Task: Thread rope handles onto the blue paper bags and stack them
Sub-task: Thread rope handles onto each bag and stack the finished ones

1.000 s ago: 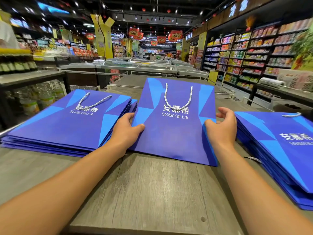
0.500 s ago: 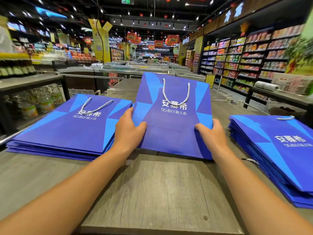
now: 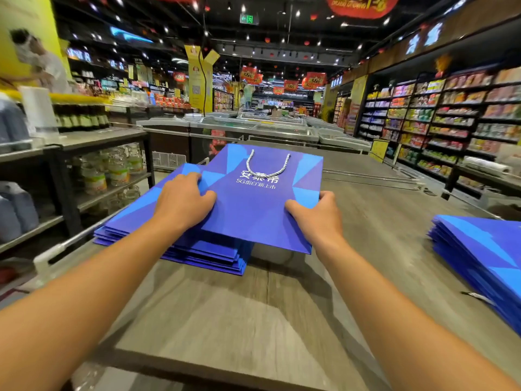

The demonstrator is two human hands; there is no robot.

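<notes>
A flat blue paper bag (image 3: 262,204) with a white rope handle (image 3: 267,165) is lifted above the wooden table, partly over a stack of blue bags (image 3: 180,246) on the left. My left hand (image 3: 184,201) grips the bag's left edge, thumb on top. My right hand (image 3: 317,214) grips its right edge, fingers curled round the side. A second stack of blue bags (image 3: 485,261) lies at the right edge of the table.
The grey wooden table (image 3: 253,320) runs ahead of me. A metal shelf (image 3: 93,170) with bottles and jars stands at the left, and a person stands at the far left. Freezer chests stand behind the table; stocked shelves line the right wall.
Both hands have lifted the bag off the table and carried it left, so it now overlaps the left stack. The view has turned leftward too.
</notes>
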